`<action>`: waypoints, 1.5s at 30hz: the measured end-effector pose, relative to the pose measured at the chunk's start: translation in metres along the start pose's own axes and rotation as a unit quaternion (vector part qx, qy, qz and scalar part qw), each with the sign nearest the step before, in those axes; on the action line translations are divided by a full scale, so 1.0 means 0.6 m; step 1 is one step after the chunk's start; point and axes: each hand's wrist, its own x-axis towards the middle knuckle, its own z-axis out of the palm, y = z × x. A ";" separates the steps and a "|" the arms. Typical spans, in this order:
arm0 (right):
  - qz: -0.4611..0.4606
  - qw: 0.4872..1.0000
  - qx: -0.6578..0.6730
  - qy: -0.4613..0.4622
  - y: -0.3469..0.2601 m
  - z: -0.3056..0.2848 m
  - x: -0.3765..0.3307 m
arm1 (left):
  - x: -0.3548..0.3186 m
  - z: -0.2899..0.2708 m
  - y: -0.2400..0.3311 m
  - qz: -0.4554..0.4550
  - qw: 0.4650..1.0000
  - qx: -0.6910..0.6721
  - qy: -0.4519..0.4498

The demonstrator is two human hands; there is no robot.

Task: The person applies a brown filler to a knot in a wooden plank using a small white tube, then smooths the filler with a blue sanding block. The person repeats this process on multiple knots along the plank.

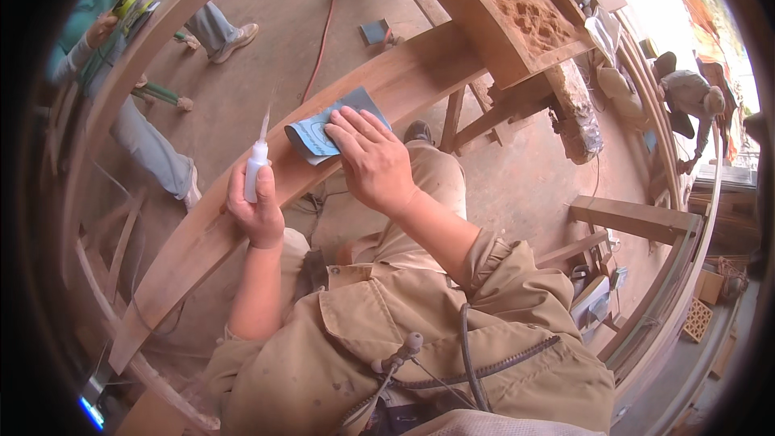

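Note:
Upright in my left hand (pixel 257 203) is a small white squeeze bottle (pixel 257 169) with a long thin nozzle, my fingers closed around it. That hand is over the near edge of a long curved wooden plank (pixel 190 244), which runs from lower left to upper right. My right hand (pixel 373 157) presses a folded sheet of blue-grey sandpaper (pixel 313 134) against the plank, fingers extended over it. The sheet's left end curls up in a loop. My right thumb is hidden.
A wooden box (pixel 468 28) of brown sawdust sits at the plank's far end. Beyond the plank, a red cord (pixel 323 44) lies on the floor. A co-worker (pixel 105 40) holds a green power tool at upper left; another person (pixel 690 93) bends at far right. Wooden beams (pixel 634 220) stand at right.

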 end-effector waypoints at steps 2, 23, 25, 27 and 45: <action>-0.018 1.000 0.021 -0.005 0.038 -0.019 0.013 | 0.002 -0.009 -0.007 -0.015 1.000 -0.017 -0.006; 0.017 0.999 0.045 0.022 -0.032 0.017 0.001 | -0.004 -0.006 -0.020 -0.036 0.999 -0.026 0.018; -0.004 0.998 0.053 0.015 -0.008 0.012 0.004 | -0.001 -0.008 -0.021 -0.020 0.999 -0.033 0.020; 0.006 0.999 0.010 0.045 0.045 -0.014 0.011 | -0.001 -0.009 -0.022 -0.013 0.999 -0.036 0.019; 0.274 0.954 -0.007 0.118 0.116 -0.079 0.044 | 0.004 0.003 -0.009 -0.007 0.998 -0.065 -0.014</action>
